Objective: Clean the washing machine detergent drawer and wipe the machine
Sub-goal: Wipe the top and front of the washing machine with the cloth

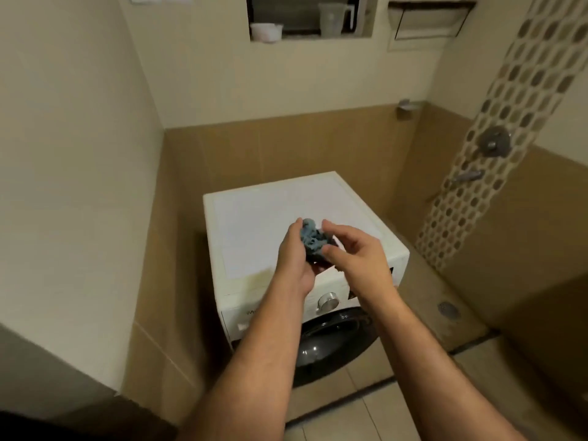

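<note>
While both forearms reach forward over the front of the white washing machine (254,230), the two hands meet above its flat top panel around a small crumpled blue-grey cloth (313,238). The left hand (294,259) cups the cloth from the left and beneath, its fingers curled round the wad, with a fingertip showing at the cloth's upper left edge. The right hand (356,253) comes in from the right, its thumb and curled fingers pinching the cloth's right side, so the wad sits bunched between the two palms and held off the machine's top rather than lying on it. Below the hands, on the machine's front panel, a round silver dial (328,301) shows between the two wrists, and under it lies the dark round door (331,345), partly hidden by the forearms. At the left end of the front panel, the detergent drawer front (237,316) sits flush with the panel, though blur makes its detail hard to read. The machine stands in a tiled corner, close to the left wall, on a pale tiled floor. High on the back wall, a recessed niche (310,17) holds a clear measuring jug (332,19) and a small white tub (266,31). On the right wall, a round metal shower valve (494,141) sits on a strip of patterned mosaic tile.
</note>
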